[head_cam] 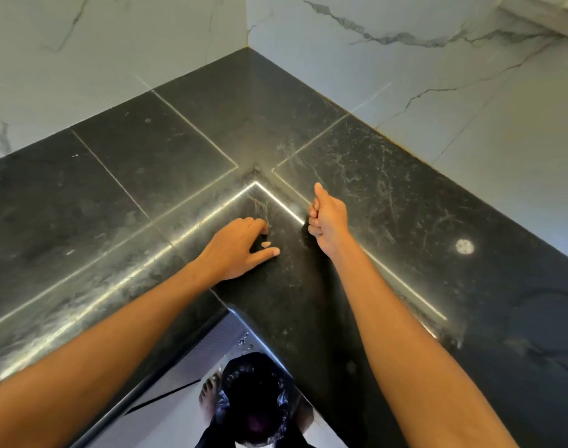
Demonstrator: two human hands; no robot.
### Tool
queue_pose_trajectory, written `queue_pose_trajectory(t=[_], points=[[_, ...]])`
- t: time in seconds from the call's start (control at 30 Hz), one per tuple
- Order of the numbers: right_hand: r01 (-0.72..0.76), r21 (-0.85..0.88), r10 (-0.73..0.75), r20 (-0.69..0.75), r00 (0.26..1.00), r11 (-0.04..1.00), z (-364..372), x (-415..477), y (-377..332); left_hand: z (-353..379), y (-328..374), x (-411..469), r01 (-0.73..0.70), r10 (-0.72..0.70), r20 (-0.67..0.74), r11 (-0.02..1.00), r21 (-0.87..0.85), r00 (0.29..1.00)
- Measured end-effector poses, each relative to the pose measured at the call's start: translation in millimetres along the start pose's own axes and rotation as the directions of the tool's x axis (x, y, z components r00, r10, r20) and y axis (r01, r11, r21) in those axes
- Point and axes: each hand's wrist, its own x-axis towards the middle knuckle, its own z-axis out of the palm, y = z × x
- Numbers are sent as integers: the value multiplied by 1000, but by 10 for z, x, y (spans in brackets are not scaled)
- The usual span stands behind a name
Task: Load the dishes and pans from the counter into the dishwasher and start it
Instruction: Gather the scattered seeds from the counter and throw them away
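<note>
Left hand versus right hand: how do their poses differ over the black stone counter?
The left hand has fingers spread and loosely bent, palm down; the right hand is curled into a fist. The left hand's thumb sticks out sideways; the right hand's thumb points ahead toward the white marble wall. Both are bare, hold nothing, and sit at the inner corner of the black polished stone counter.
</note>
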Motion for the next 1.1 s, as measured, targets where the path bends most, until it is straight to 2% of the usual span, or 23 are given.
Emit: queue_pose_trajectory(t=[0.07, 0.13, 0.2, 0.27, 0.37, 0.57, 0.63, 0.7, 0.77, 0.87, 0.97, 1.1], points=[[68, -253, -84, -52, 995, 965, 65, -72, 69, 25, -27, -61, -65, 65, 6, 998, 20, 998], [203, -519, -249, -19, 968, 830, 103, -126, 174, 52, -51, -93, -77, 75, -47, 996, -43, 996], [297, -627, -363, 24, 932, 720, 133, -218, 271, 69, -67, -129, -73, 63, -89, 991, -110, 994], [318, -641, -434, -26, 901, 699, 144, -298, 332, 75, -52, -149, -56, 38, -113, 986, -155, 993], [311, -610, -460, -100, 882, 728, 127, -371, 419, 84, 10, -149, -21, 4, -103, 987, -161, 995], [270, -646, -477, -166, 863, 714, 125, -576, 556, 69, 100, -62, 55, -56, -4, 990, -128, 998], [242, -646, -464, -196, 864, 724, 129, -639, 610, 21, 118, -6, 56, -50, 68, 994, -95, 996], [222, -646, -466, -233, 854, 730, 150, -715, 679, -26, 147, 52, 8, -17, 148, 998, 55, 989], [205, -650, -472, -266, 840, 732, 155, -829, 750, -9, 187, 50, -118, 70, 179, 955, 273, 981], [194, -655, -467, -271, 842, 730, 163, -1006, 865, 41, 157, -24, -197, 131, 193, 905, 376, 972], [196, -658, -464, -260, 847, 727, 155, -1165, 988, -32, 112, -35, -156, 108, 173, 945, 287, 979], [210, -653, -448, -220, 867, 727, 158, -1337, 1070, -174, 142, -201, 34, -41, 149, 998, 50, 988]])
